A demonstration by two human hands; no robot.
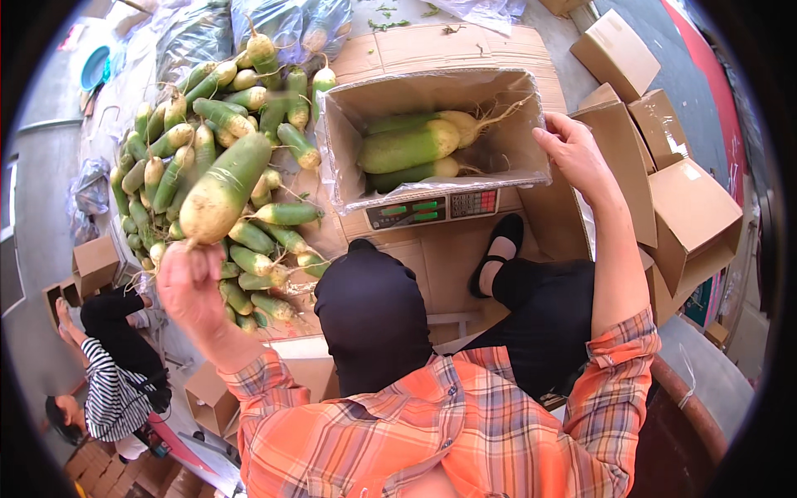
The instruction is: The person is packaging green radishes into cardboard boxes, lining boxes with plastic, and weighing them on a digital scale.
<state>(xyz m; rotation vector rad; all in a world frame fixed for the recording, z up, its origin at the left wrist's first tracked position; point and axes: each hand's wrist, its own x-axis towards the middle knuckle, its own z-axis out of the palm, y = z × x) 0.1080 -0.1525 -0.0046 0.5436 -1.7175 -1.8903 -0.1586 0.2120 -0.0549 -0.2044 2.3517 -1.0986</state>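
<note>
A large green radish [228, 187] with a pale lower end is in my left hand [193, 278], whose fingers close round its root tip. It is lifted above the pile of green radishes [174, 170] at the left. An open cardboard box [432, 90] with a plastic-covered rim stands in front of me on a digital scale [407, 212]. Inside lie several radishes [407, 148], their stringy roots toward the right. My right hand [571, 149] grips the box's right rim, thumb on the near side; its other fingertips are partly hidden.
Empty cardboard boxes [693, 203] are stacked at the right. Flattened cardboard [473, 50] covers the floor around the scale. Plastic bags [199, 41] lie behind the pile. Another person [116, 373] in a striped top sits at the lower left, near a small box [95, 261].
</note>
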